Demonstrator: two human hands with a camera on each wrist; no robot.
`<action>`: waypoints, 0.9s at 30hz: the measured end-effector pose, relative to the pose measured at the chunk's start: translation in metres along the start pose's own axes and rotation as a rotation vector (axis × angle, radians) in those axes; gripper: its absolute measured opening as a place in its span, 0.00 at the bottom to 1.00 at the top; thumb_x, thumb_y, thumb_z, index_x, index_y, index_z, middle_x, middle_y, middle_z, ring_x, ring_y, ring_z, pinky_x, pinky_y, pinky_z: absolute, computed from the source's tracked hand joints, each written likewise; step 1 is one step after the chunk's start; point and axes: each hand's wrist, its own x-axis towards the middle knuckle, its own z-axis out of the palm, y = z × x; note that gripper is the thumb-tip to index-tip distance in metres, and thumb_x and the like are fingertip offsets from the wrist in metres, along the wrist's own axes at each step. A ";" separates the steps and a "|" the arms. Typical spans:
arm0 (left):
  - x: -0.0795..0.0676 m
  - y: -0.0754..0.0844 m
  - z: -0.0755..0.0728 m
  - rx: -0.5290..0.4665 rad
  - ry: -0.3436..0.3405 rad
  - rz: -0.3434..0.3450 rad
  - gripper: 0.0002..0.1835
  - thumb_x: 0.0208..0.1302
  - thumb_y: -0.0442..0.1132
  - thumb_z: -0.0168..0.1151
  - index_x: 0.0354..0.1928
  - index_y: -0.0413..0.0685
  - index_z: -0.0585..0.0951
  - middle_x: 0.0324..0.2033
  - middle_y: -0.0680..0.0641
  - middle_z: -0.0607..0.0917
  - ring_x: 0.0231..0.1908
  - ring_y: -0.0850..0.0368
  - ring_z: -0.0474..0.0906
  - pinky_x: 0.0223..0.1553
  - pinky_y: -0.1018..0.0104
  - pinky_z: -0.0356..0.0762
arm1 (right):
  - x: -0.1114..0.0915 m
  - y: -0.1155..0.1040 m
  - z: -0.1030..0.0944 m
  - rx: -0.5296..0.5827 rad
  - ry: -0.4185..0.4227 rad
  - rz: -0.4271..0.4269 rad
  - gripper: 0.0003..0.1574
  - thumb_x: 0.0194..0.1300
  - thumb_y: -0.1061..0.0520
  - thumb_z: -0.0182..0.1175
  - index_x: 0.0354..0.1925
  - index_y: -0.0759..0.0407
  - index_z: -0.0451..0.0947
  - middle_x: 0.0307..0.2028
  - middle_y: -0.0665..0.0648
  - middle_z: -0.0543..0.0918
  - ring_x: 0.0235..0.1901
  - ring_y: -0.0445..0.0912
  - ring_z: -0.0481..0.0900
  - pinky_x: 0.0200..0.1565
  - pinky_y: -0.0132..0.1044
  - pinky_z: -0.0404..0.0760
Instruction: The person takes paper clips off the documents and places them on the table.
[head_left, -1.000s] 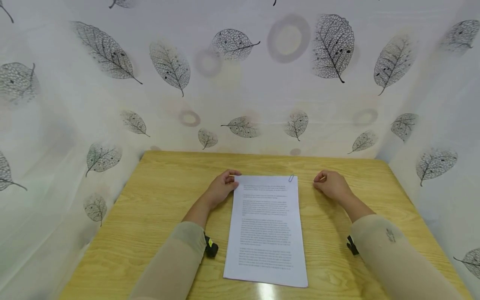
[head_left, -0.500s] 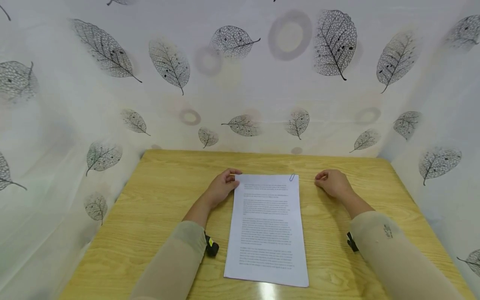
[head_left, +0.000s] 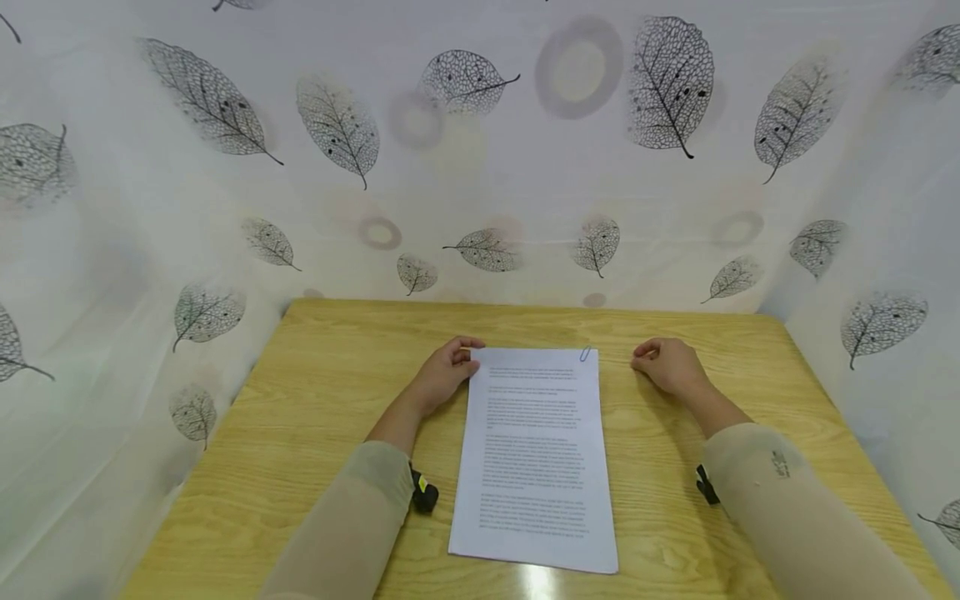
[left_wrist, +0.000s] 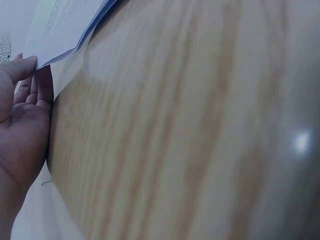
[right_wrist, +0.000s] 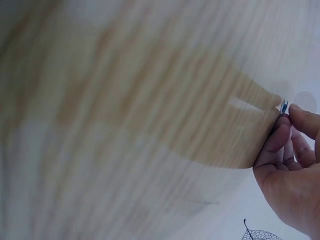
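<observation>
A stack of printed sheets (head_left: 534, 467) lies on the table, with a paper clip (head_left: 585, 354) on its top edge near the right corner. My left hand (head_left: 441, 377) pinches the stack's top left corner; in the left wrist view the thumb lies over the paper (left_wrist: 70, 30) and the fingers are beneath it. Right of the stack, apart from it, is my right hand (head_left: 671, 367). Between its thumb and index finger it pinches a small bluish metal paper clip (right_wrist: 284, 107), seen in the right wrist view; the head view hides this clip behind the fingers.
The wooden table (head_left: 337, 375) reaches back to a whitish curtain (head_left: 480, 175) printed with leaves, which also hangs at both sides. A black wrist camera (head_left: 423, 492) sits at the left sleeve, another black device (head_left: 707, 485) at the right.
The view has shifted slightly. Both hands keep their places, the left at the stack's corner and the right beside the stack with its fingers together.
</observation>
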 end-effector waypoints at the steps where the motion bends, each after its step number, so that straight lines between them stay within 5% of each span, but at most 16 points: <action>1: 0.000 0.000 0.000 0.001 0.002 0.000 0.18 0.82 0.32 0.58 0.68 0.51 0.78 0.54 0.40 0.87 0.50 0.54 0.84 0.54 0.66 0.80 | 0.000 0.000 -0.001 0.009 0.000 0.004 0.23 0.80 0.50 0.60 0.59 0.68 0.83 0.50 0.70 0.89 0.48 0.61 0.86 0.52 0.54 0.83; 9: 0.002 -0.003 0.001 -0.006 0.014 0.007 0.18 0.81 0.31 0.58 0.68 0.50 0.78 0.54 0.40 0.87 0.50 0.54 0.84 0.53 0.66 0.81 | -0.005 -0.001 -0.009 0.350 -0.059 0.114 0.30 0.88 0.51 0.47 0.73 0.72 0.67 0.48 0.65 0.86 0.37 0.44 0.84 0.38 0.34 0.86; 18: 0.001 -0.003 0.001 -0.012 0.021 0.002 0.18 0.81 0.31 0.59 0.67 0.50 0.79 0.53 0.40 0.87 0.49 0.54 0.83 0.52 0.67 0.80 | -0.014 -0.013 -0.013 0.516 0.013 0.160 0.31 0.88 0.51 0.45 0.78 0.67 0.64 0.62 0.68 0.77 0.43 0.44 0.82 0.43 0.36 0.88; 27: 0.000 -0.001 0.003 -0.012 0.029 -0.002 0.18 0.81 0.31 0.59 0.67 0.50 0.79 0.52 0.41 0.87 0.47 0.55 0.82 0.51 0.66 0.80 | -0.019 -0.036 -0.001 0.702 -0.020 0.086 0.29 0.87 0.48 0.49 0.74 0.63 0.66 0.56 0.53 0.75 0.50 0.43 0.78 0.51 0.34 0.83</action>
